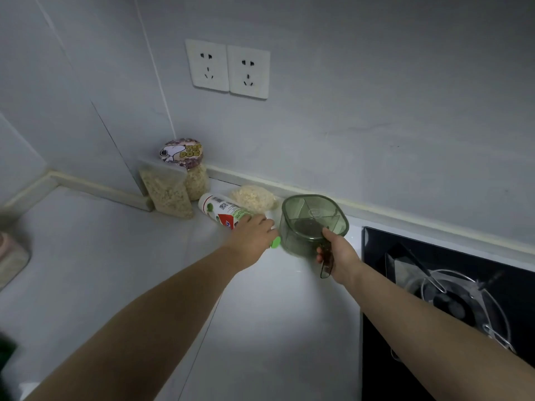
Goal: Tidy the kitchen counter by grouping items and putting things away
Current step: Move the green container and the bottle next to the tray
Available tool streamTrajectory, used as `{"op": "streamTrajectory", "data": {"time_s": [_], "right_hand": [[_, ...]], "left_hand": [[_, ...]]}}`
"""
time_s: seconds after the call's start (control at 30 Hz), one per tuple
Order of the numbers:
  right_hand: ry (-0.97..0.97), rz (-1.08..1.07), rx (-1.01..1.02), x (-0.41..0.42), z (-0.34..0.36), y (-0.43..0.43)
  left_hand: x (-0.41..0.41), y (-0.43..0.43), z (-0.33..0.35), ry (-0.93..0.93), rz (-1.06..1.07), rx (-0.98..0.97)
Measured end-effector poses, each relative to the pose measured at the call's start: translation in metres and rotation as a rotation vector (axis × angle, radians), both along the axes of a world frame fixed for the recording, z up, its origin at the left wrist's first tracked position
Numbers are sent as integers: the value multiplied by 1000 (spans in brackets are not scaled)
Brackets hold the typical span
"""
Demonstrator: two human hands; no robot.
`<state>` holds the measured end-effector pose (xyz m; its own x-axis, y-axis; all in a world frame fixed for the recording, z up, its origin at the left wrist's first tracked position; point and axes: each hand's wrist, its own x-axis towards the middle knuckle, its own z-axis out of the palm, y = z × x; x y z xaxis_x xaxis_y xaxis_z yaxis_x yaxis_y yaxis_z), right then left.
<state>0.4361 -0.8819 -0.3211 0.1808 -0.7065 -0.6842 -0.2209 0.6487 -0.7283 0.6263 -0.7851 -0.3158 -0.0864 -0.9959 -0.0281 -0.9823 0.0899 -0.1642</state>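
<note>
A white bottle (221, 209) with a green and red label and a green cap lies tilted on the white counter (144, 270). My left hand (254, 235) grips its neck end. My right hand (337, 256) holds the handle of a translucent green container (314, 221) with inner dividers, just right of the bottle and close to the wall. Behind the bottle lies a clear bag of pale grains (254, 198).
In the corner stand a jar with a cartoon-dog lid (185, 166) and a clear bag of grains (166, 192). A black gas hob (434, 285) with a metal pan support fills the right. Two wall sockets (228, 69) sit above. A pinkish container (10, 256) is at the left edge.
</note>
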Motion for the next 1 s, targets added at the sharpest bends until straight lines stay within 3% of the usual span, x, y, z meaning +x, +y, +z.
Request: {"op": "streamTrajectory", "data": {"time_s": [0.27,0.6,1.0], "right_hand": [[-15,2,-29,-15,17,17],[-128,-45,-130,-49,48,33],[-265,-133,-232,-161,87,47]], "left_hand": [[-19,23,31,283,156,-279],[-62,35,75,515,311,-463],[-181,34,125,688,247,-620]]}}
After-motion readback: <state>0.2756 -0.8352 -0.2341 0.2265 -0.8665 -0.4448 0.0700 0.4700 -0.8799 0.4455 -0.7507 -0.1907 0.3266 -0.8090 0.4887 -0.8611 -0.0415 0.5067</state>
